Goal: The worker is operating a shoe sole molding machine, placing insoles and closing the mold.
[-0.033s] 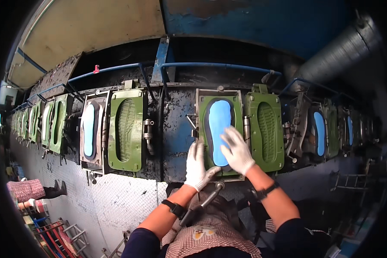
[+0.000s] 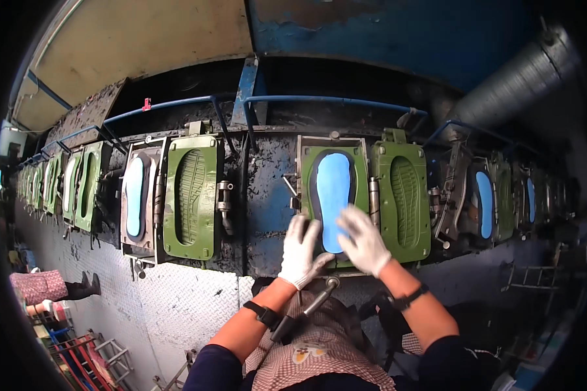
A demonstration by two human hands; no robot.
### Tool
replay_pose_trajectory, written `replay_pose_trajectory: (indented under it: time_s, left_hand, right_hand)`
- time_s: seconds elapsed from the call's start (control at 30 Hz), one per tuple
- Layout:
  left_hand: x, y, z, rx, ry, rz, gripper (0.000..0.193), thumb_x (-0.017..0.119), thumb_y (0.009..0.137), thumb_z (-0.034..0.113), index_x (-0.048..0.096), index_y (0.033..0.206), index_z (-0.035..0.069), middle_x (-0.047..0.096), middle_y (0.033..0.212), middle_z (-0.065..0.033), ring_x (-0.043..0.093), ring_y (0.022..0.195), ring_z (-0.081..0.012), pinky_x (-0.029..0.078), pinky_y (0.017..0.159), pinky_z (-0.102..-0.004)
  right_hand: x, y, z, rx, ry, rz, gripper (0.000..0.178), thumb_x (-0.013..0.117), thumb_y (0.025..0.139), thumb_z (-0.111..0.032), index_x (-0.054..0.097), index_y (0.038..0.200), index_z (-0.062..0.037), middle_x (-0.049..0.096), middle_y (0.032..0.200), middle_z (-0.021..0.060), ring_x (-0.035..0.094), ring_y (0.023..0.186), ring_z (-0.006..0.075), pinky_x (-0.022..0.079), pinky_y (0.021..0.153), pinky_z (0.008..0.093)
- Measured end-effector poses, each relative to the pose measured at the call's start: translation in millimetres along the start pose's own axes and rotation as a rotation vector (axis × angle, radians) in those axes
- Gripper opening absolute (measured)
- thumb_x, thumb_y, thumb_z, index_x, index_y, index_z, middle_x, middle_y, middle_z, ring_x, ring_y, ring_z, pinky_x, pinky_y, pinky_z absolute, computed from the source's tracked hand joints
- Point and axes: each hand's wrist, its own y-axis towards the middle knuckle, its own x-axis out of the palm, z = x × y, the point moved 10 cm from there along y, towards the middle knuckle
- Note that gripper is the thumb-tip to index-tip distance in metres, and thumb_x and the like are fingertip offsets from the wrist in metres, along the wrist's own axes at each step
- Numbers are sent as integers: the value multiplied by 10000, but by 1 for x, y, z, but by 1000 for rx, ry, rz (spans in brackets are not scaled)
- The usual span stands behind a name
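Note:
A blue insole-shaped piece (image 2: 333, 189) lies lengthwise on a dark sole form in the open green mould (image 2: 308, 159) in front of me. Both my hands wear white gloves. My left hand (image 2: 300, 251) is at the near left edge of the mould, fingers spread and pointing away from me. Across from it, my right hand (image 2: 364, 242) is over the near right side of the blue piece, fingers apart; whether the fingertips press on it I cannot tell. The mould's other half (image 2: 406, 195), with a ridged sole cavity, stands open at the right.
Another open mould (image 2: 190, 195) on the left has a white-and-blue insole (image 2: 134, 195) beside it. More moulds run along both sides, one with a blue insole (image 2: 484, 202). A metal handle (image 2: 316, 301) projects toward me. Blue rails (image 2: 332, 99) run behind. At far left is another person's patterned clothing (image 2: 39, 287).
My right hand has slid a little toward me and to the right along the blue piece. My left hand has barely shifted.

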Motion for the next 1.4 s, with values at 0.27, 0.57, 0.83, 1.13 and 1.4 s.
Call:
replay_pose_trajectory:
  time_s: [0.27,0.57,0.83,1.13,1.4]
  left_hand:
    - [12,15,32,303,-170,-73,390,771,870,177,682,1223,38,643,1324,-189,575,1287,-414,475,1093,-491]
    - [0,14,25,175,-261,5,271,733,874,121,695,1125,24,693,1202,-155,626,1195,-370,495,1052,-461]
    - [-4,17,44,311,-114,-13,457,828,788,265,668,1156,46,632,1178,-175,607,1124,-402,496,998,-496]
    - [17,15,36,383,-72,-182,528,779,755,165,663,1262,71,635,1197,-148,588,1169,-373,487,1003,-481]
    - [6,17,20,429,-148,-110,425,786,830,240,685,1210,79,644,1140,-120,602,1117,-345,494,954,-462]
  right_hand:
    - [-13,-24,-14,-224,-94,67,276,730,914,-223,680,1140,-71,634,1148,100,590,1081,321,524,913,429]
    - [-9,-23,1,169,129,228,150,716,924,-199,703,920,-49,655,923,118,656,889,336,530,797,422]
    - [-7,-35,-11,122,89,-198,284,643,982,-278,715,1164,-72,680,1222,122,645,1146,304,508,1022,425]
    - [1,136,30,349,-508,226,487,567,988,-353,588,1385,-72,502,1460,196,391,1426,398,325,1190,513]
    - [8,155,33,410,-478,130,432,600,955,-370,639,1239,-47,564,1312,172,494,1287,371,409,1106,498]
